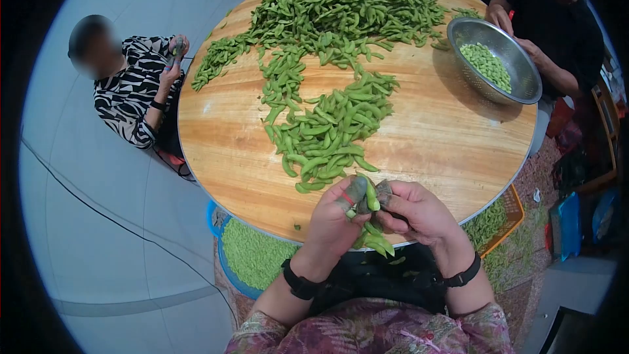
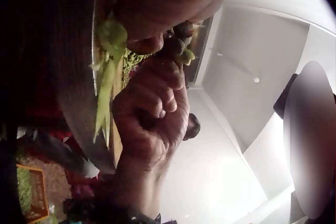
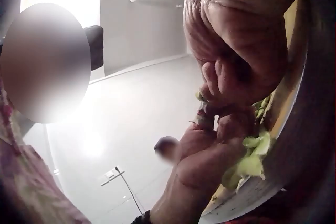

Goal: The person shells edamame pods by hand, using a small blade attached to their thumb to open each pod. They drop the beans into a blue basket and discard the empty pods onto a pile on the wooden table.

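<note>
One green pod (image 1: 372, 195) is what I have between the hands, just over the near edge of the round table (image 1: 439, 151). On my feed the left hand (image 1: 331, 223) grips it, dark-tipped thumb on its side, fingers curled beneath. The right hand (image 1: 426, 215) is curled too and pinches the pod from the other side; the exact meeting of the fingertips is hidden in both wrist views.

I'd judge the step to be opening this pod, and I'd do it with small, steady pressure. Left thumb and finger should hold the pod firm without crushing it, while the right fingertips press along the seam, so the beans come out whole. I'd keep both wrists low and close together; too hard a squeeze could shoot a bean off sideways.

More green pieces (image 1: 377, 239) lie below the fingers by the table edge, and I'd take care not to knock them down. The loose pods (image 1: 334, 128) spread on the table just beyond the hands, an easy reach. A blue basin (image 1: 225, 259) of pale green beans sits below the edge on the left, so I'd keep the path from the fingers to it short and unhurried.
</note>
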Tool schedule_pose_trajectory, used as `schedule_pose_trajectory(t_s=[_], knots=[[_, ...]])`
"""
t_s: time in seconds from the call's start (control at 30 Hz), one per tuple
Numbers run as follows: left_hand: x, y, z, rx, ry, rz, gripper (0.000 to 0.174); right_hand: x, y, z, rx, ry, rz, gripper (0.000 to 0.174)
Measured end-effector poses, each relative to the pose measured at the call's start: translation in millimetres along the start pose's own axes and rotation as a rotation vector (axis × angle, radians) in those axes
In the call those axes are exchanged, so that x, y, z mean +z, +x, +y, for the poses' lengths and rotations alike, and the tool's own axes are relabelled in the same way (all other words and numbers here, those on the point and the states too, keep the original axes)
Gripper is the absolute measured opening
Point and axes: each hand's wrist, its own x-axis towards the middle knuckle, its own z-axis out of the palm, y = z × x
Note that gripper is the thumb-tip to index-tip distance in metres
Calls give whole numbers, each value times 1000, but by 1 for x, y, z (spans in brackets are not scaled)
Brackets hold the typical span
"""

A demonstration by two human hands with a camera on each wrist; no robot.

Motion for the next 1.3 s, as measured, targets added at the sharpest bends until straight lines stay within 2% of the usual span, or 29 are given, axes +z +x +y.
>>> schedule_pose_trajectory(t_s=[0.03,0.07,0.1,0.13,0.17,0.2,0.23,0.3,0.4,0.47,0.5,0.53,0.57,0.6,0.63,0.7,0.73,0.77,0.83,0.87,0.9,0.93,1.0,1.03,1.1,1.27,1.3], knots=[[6,0,-2,-3,1,0,22,1,0,1,-6,-34,29,20],[15,-1,-6,77,133,119,10,3,0,2,-8,-32,32,20],[21,-1,-8,158,265,236,9,7,-1,3,-168,-427,182,20],[19,0,-9,157,266,234,9,11,-1,3,-328,-823,332,19],[16,1,-11,225,421,219,7,15,0,1,-332,-822,334,19],[14,2,-12,293,575,202,8,20,-1,-1,-447,-1012,392,18],[15,3,-11,291,578,200,8,23,-1,-3,-561,-1200,451,17],[16,3,-10,296,642,254,17,21,0,-5,-495,-1172,446,14],[10,5,-10,280,667,272,13,7,7,3,-452,-1121,440,16],[8,4,-8,250,610,246,18,-3,13,6,-288,-657,338,18],[6,4,-6,220,554,218,24,-2,13,2,-288,-657,337,18],[5,4,-5,223,553,217,24,0,12,-3,-180,-507,321,18],[4,4,-4,193,417,199,30,1,11,-6,-72,-358,303,19],[3,4,-4,161,281,179,36,4,15,-3,-189,-467,300,17],[6,3,-5,164,278,177,36,11,14,2,-190,-471,300,17],[13,1,-8,192,214,307,35,35,10,8,-598,-1059,508,17],[12,-1,-8,193,211,311,35,40,7,8,-559,-1224,504,18],[10,-2,-9,209,274,297,34,35,7,8,-560,-1226,501,18],[8,-3,-10,224,331,284,33,19,9,3,-353,-975,479,20],[8,-4,-12,305,616,288,33,17,11,-1,-453,-902,534,21],[9,-4,-13,385,901,287,33,13,13,-3,-453,-906,536,21],[9,-6,-13,353,896,266,46,9,16,-3,-360,-747,473,20],[5,-9,-9,395,992,224,46,8,16,-3,-249,-499,339,17],[4,-10,-8,435,1090,184,46,9,15,-5,-249,-502,339,17],[8,-17,-6,440,1109,152,47,15,11,-6,-101,-251,311,13],[12,-27,3,518,1240,107,39,8,4,10,-96,-210,137,11],[10,-26,6,620,1285,53,37,12,0,9,-71,-146,100,11]])
